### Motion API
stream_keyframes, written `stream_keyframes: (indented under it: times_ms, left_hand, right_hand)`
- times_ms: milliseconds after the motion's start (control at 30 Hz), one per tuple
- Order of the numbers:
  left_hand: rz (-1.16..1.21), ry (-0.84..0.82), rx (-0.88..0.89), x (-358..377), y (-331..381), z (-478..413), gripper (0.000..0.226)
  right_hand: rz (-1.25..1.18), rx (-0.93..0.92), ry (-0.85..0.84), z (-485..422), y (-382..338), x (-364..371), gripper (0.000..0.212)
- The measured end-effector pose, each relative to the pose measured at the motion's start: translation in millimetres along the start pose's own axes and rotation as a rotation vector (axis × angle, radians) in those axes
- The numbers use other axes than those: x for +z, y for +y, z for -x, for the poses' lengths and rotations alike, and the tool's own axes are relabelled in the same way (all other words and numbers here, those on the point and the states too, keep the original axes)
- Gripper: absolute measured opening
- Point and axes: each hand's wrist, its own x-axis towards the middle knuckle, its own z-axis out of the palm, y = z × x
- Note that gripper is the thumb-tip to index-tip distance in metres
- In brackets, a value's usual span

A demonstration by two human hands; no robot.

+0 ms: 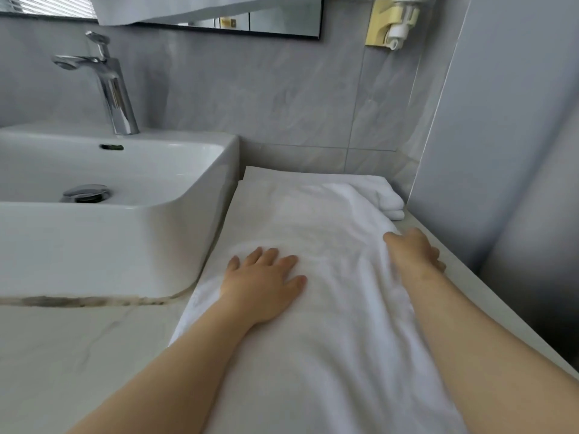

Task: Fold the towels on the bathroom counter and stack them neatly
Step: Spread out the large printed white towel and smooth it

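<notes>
A: Entry, largest item first. The counter (78, 346) is running under both forearms, and the sink basin (109, 233) is sitting just left of the left hand. The big white towel (313, 324) is lying lengthwise along the counter beneath both hands, reaching from the near edge of the view out past the fingertips.

B: Hand states?

A: The left hand (264, 285) is lying flat with fingers spread, pressing the towel near its left edge. The right hand (415, 250) is sitting at the towel's right edge with fingers curling down over it; whether it is pinching the cloth or only resting there, I cannot tell.

B: Anything beyond the fingertips?

A: A small stack of folded towels (387, 198) is resting past the right hand, against the corner of the wall, with the big towel's far end touching or overlapping it.

B: Risks from here?

A: Judgement only. The towel is looking rumpled between the hands, so folding now is likely trapping wrinkles and giving a lopsided packet. The right edge is running close to the counter's drop-off, so a loose lift there is risking the cloth sliding off. Dragging the far end is risking nudging the folded stack askew. On the left, the cloth is lying just beside the dark grimy seam (94, 300) at the basin's base, so a sideways shift could be soiling it.
</notes>
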Motion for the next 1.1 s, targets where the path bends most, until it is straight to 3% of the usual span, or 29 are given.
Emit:
stream_keyframes:
  times_ms: [100,200,333,400,467,567,700,733,833,967,1033,1100]
  left_hand:
    - [0.047,0.05,0.011,-1.2,-5.0,0.5,0.053]
    - [0.057,0.073,0.012,-0.5,-4.1,0.7,0.052]
    - [0.099,0.1,-0.008,-1.5,-3.3,-0.2,0.049]
    - [0.128,0.144,-0.033,-2.5,-3.6,0.0,0.045]
    - [0.153,0.204,-0.081,-4.1,-5.5,0.9,0.041]
    - [0.159,0.247,-0.141,-5.8,-10.2,2.3,0.039]
    - [0.159,0.254,-0.151,-5.7,-10.5,3.0,0.038]
    - [0.16,0.257,-0.15,-5.7,-10.2,2.7,0.038]
    - [0.162,0.255,-0.153,-7.0,-10.5,2.5,0.038]
    - [0.167,0.262,-0.155,-8.5,-12.6,2.5,0.037]
    - [0.164,0.26,-0.156,-7.4,-12.9,3.1,0.037]
    - [0.161,0.266,-0.158,-6.0,-12.7,2.4,0.038]
  right_hand:
    - [0.102,-0.117,0.123,-2.3,-0.6,8.9,0.018]
    - [-0.012,-0.255,0.212,-2.8,-2.8,9.1,0.032]
    - [0.042,-0.705,0.35,19.2,-19.0,12.2,0.046]
    - [0.158,-0.898,0.239,33.2,-27.5,18.1,0.041]
    - [0.388,-0.983,0.018,44.0,-31.8,25.8,0.035]
    - [0.46,-0.953,-0.162,53.6,-31.1,36.6,0.022]
    - [-0.058,-0.636,-0.202,47.7,-28.8,35.6,0.026]
    - [-0.154,-0.547,-0.199,43.4,-29.1,35.6,0.018]
    - [-0.238,-0.352,-0.279,31.0,-37.7,36.7,0.035]
    - [0.002,-0.279,-0.42,21.5,-66.2,47.3,0.061]
    - [0.255,-0.314,-0.35,28.6,-71.6,61.6,0.053]
    - [0.454,-0.448,-0.169,44.2,-68.9,76.1,0.041]
